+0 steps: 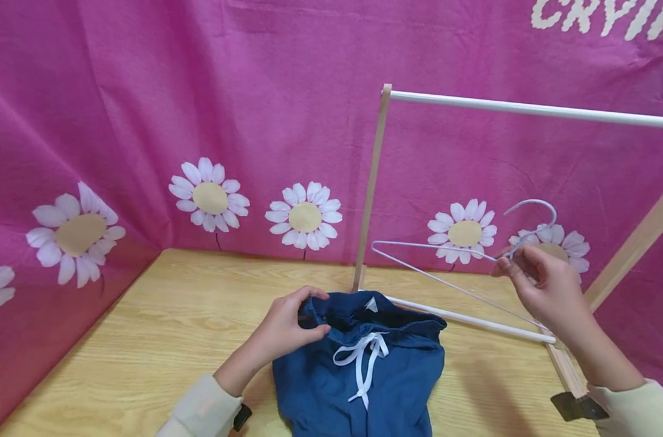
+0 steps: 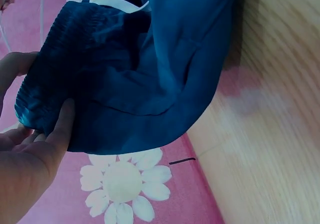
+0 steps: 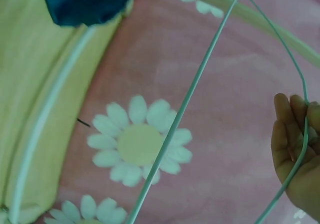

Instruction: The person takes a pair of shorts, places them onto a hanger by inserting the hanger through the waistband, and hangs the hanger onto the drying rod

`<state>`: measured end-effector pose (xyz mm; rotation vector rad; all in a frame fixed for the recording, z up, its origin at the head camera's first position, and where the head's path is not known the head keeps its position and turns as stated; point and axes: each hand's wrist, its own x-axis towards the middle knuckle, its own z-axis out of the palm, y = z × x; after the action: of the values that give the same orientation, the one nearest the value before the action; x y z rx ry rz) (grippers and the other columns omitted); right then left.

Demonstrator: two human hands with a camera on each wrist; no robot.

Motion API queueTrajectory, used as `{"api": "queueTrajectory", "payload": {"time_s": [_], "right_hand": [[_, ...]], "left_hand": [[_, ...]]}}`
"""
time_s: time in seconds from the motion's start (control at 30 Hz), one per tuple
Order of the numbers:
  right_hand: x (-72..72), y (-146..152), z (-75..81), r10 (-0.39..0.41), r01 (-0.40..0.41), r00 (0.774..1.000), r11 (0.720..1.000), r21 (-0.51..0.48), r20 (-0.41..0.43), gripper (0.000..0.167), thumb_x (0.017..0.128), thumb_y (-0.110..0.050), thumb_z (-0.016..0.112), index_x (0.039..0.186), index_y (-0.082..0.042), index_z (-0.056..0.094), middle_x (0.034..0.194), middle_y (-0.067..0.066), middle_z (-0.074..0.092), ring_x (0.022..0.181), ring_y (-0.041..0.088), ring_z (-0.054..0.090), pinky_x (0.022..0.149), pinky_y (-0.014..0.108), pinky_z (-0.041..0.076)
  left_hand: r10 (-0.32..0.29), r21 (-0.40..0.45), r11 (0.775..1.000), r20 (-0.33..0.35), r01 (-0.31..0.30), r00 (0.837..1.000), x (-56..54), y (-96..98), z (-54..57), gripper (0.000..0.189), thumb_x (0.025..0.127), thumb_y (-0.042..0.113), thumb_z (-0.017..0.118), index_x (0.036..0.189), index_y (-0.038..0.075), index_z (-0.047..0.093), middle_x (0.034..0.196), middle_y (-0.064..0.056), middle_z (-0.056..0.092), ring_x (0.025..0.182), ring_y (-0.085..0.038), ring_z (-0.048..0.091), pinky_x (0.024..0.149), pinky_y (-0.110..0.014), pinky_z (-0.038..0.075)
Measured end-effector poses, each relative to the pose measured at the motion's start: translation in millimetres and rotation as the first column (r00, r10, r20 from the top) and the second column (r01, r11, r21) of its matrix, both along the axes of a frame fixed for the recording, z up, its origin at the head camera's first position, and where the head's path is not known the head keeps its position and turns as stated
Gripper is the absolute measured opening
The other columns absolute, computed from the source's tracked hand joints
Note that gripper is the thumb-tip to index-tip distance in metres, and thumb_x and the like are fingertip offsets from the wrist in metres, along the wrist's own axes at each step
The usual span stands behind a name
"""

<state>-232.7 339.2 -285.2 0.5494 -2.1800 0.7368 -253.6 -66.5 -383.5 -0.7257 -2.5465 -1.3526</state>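
Dark blue drawstring pants [image 1: 359, 376] lie on the wooden table with the waistband toward the back and a white bow at its front. My left hand [image 1: 288, 321] grips the left side of the waistband, thumb at the front and fingers around the rear edge. In the left wrist view the gathered waistband [image 2: 50, 69] sits between thumb and fingers. My right hand [image 1: 544, 285] pinches a thin white wire hanger [image 1: 430, 276] just below its hook, holding it up to the right of the pants. In the right wrist view the hanger's long bar [image 3: 185, 109] slants across.
A rack with a white top rod [image 1: 528, 109], wooden posts [image 1: 372, 188] and a white lower rod [image 1: 473, 323] stands behind and right of the pants. Pink cloth [image 1: 255, 91] with daisies borders the wooden table [image 1: 189, 315]. A dark clip [image 1: 577, 405] is by the right sleeve.
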Motion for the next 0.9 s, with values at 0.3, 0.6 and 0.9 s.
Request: {"api": "queueTrajectory", "payload": {"time_s": [0.3,0.6,0.9], "right_hand": [[13.2,-13,-23.9,0.218,-0.213,0.972,0.975,-0.065,0.089,0.025,0.084,0.024,0.063,0.093,0.001,0.068,0.079,0.004,0.071,0.086,-0.005,0.068,0.091,0.009,0.047],[12.3,-25,-37.5,0.298,-0.3,0.948,0.954,0.004,0.115,0.032,0.084,0.023,0.065,0.092,-0.007,0.067,0.09,-0.002,0.07,0.083,0.002,0.068,0.087,0.009,0.05],[5.9,-48,-52.4,0.35,-0.357,0.93,0.933,0.049,0.11,0.036,0.081,0.024,0.067,0.084,-0.011,0.063,0.09,-0.001,0.071,0.078,0.009,0.068,0.079,0.012,0.054]], "left_hand": [[0.008,0.007,1.0,0.016,-0.008,1.0,1.9,0.6,2.1,0.048,0.082,0.013,0.085,0.125,0.014,0.063,0.128,-0.007,0.067,0.118,-0.028,0.063,0.093,-0.047,0.056],[0.005,0.021,1.0,-0.003,-0.005,1.0,1.6,-0.1,3.6,0.048,0.083,0.014,0.085,0.125,0.013,0.063,0.126,-0.008,0.068,0.101,-0.024,0.07,0.075,-0.028,0.06],[-0.025,0.038,0.999,0.003,0.025,1.0,2.3,4.6,6.2,0.047,0.083,0.016,0.085,0.124,0.012,0.063,0.125,-0.009,0.068,0.104,-0.027,0.068,0.068,-0.022,0.059]]}}
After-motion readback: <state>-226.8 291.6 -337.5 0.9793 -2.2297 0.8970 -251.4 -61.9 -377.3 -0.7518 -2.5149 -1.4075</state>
